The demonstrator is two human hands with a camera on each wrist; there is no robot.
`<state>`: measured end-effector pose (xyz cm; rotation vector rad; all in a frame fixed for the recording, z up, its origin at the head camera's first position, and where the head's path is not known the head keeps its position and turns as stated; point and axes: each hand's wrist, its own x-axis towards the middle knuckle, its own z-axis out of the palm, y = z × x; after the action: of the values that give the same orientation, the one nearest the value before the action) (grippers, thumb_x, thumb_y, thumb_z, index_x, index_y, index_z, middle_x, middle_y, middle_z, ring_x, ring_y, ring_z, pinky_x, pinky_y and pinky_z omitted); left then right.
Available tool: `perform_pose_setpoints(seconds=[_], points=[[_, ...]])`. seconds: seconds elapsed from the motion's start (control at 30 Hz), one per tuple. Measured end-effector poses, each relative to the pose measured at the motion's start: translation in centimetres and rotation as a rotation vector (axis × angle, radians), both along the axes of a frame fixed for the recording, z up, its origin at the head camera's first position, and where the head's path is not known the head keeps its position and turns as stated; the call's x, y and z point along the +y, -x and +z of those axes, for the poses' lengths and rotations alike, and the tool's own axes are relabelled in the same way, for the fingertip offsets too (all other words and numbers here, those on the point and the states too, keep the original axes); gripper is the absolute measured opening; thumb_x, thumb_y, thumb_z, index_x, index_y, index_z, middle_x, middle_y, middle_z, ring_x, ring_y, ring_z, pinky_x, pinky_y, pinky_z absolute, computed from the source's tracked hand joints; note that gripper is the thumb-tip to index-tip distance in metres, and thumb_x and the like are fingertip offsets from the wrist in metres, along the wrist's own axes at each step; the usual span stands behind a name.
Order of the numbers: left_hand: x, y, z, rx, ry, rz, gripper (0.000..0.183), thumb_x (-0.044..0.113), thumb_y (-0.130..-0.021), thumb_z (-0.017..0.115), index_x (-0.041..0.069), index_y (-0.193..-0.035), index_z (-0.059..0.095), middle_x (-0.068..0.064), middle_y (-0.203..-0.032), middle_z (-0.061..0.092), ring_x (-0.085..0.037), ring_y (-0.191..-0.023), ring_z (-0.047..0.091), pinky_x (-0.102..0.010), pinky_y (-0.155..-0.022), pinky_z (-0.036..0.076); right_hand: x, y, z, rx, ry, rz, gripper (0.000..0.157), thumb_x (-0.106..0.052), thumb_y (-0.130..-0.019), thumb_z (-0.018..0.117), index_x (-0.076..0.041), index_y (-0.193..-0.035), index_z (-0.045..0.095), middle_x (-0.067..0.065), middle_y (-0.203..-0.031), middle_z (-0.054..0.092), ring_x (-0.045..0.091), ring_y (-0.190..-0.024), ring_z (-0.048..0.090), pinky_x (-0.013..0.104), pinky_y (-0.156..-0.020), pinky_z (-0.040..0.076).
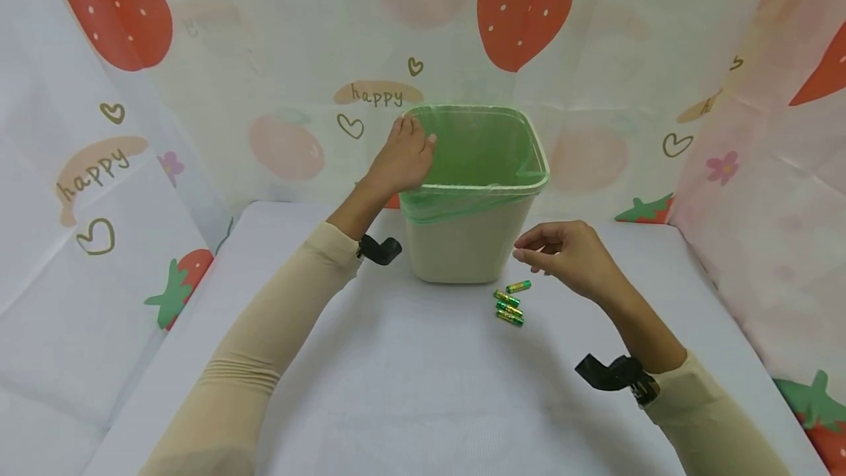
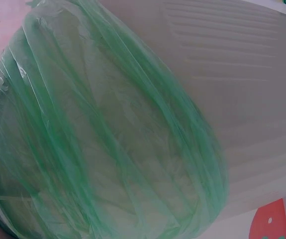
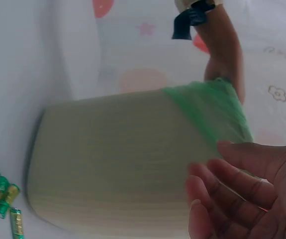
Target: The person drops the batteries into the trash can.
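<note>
Waste bin [image 1: 456, 248] stands upright on the table [image 1: 423, 388], a thin green bag [image 1: 449, 206] folded over its rim. The hands are well apart: the left hand [image 1: 408, 156] has its fingers curled over the bin's left rim and the bag there, while the right hand [image 1: 571, 255], loosely bent with nothing between thumb and fingertips, hovers near the bin's right side. Four batteries [image 1: 509, 309] lie near the bin's foot. Steadying the lined bin seems the step in hand; picking up a battery would call for lowering the right hand to a careful pinch, without tipping the bin
</note>
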<state>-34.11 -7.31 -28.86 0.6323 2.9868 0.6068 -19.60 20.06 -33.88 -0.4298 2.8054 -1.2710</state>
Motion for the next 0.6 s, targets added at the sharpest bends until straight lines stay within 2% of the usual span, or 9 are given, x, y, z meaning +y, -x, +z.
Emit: perform_pose_setpoints(seconds=[0.37,0.6], points=[[0.1,0.1,0.3,0.0,-0.008,0.0,0.066,0.034,-0.113,0.014,-0.014,-0.156,0.001,-0.03,-0.165,-0.007,-0.035,-0.155,-0.012,-0.036,-0.124,-0.009,0.5,-0.7,-4.0,-0.036,0.02,-0.01,0.011,-0.019,-0.093,0.076,-0.011,-0.1,0.079,0.0,-0.088,0.075,0.018,-0.07,0.068,0.033,-0.063,0.054],[0.1,0.1,0.0,-0.001,0.003,0.0,0.065,0.033,-0.114,0.015,-0.014,-0.156,0.001,-0.031,-0.165,-0.005,-0.036,-0.155,-0.01,-0.036,-0.124,-0.009,0.7,-0.9,-7.5,-0.025,0.005,-0.018,0.008,-0.014,-0.092,0.077,-0.009,-0.096,0.079,0.001,-0.087,0.075,0.016,-0.067,0.068,0.031,-0.059,0.052]])
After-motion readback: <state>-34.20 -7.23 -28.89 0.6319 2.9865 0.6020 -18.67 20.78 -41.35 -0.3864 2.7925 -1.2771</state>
